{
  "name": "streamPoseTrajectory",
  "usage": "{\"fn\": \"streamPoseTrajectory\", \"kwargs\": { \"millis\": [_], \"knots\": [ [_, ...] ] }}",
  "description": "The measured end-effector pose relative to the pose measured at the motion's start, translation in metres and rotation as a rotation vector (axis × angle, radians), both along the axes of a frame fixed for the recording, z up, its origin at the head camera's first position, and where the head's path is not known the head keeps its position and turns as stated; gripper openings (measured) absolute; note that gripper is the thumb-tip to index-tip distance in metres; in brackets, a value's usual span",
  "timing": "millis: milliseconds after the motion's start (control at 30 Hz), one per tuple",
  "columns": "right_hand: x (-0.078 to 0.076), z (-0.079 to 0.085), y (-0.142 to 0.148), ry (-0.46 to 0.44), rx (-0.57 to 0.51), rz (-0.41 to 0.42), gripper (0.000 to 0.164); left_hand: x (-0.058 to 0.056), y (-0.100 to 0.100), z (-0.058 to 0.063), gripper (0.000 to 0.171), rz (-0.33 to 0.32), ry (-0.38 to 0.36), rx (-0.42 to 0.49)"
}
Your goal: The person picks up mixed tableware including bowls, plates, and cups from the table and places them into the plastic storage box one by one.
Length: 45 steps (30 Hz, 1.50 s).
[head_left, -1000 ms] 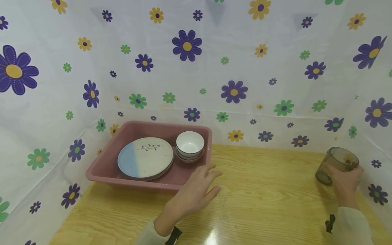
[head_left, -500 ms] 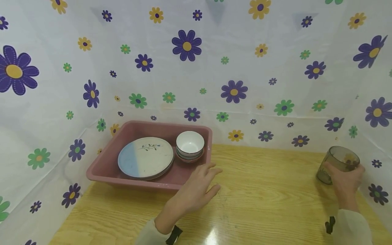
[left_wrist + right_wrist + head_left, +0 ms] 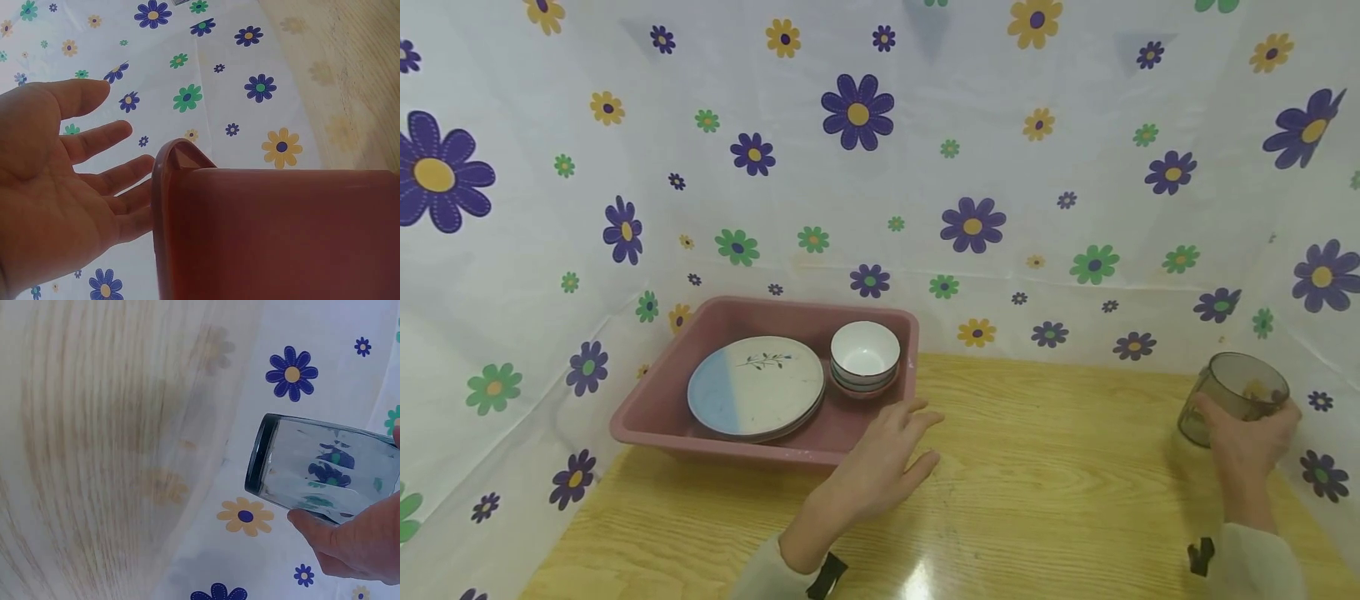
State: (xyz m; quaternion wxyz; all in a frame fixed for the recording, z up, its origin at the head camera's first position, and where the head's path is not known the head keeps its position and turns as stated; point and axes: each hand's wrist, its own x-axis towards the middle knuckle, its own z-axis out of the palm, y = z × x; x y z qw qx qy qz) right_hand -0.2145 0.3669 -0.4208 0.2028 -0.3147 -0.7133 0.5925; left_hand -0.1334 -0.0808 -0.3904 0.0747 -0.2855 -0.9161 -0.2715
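Observation:
At the far right of the head view, my right hand [image 3: 1251, 442] grips a tinted clear drinking glass [image 3: 1198, 417]. The right wrist view has this glass [image 3: 325, 469] with its thick base towards the table and the thumb along its side. My left hand [image 3: 883, 462] reaches over the front right corner of a pink plastic tub [image 3: 730, 450], fingers spread and holding nothing. From the left wrist, the fingertips are right at the tub's rim [image 3: 160, 212]. Inside the tub lie stacked plates [image 3: 782, 392], the top one white and blue with a sprig, beside stacked small bowls [image 3: 865, 354].
A wooden table [image 3: 1037, 492] carries the tub on its left side. A white sheet with printed flowers [image 3: 917, 183] hangs behind and along both sides, close to the right hand and glass.
My right hand has shifted a little to the right with the glass, whose rim now stands slightly higher in the head view. The left hand and the tub have kept their places.

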Motion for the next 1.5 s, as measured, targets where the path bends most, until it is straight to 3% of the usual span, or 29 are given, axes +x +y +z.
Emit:
{"fn": "streamPoseTrajectory", "kwargs": {
  "millis": [333,667,1067,1300,1500],
  "knots": [
    [0.011,0.009,-0.02,0.153,-0.078,-0.044,0.1,-0.001,-0.003,-0.002,0.043,-0.014,0.044,0.023],
    [0.021,0.024,-0.047,0.319,-0.101,-0.024,0.091,-0.005,-0.005,-0.001,0.049,-0.001,0.092,0.042],
    [0.032,0.028,-0.071,0.328,-0.024,0.036,0.089,-0.009,0.005,0.006,0.072,-0.021,0.072,0.14],
    [0.036,0.026,-0.079,0.339,-0.013,0.048,0.087,-0.011,0.013,0.008,0.081,-0.063,0.144,0.157],
    [0.037,0.024,-0.087,0.387,-0.057,0.118,0.085,-0.011,0.018,0.011,0.081,-0.064,0.16,0.171]
  ]
}}
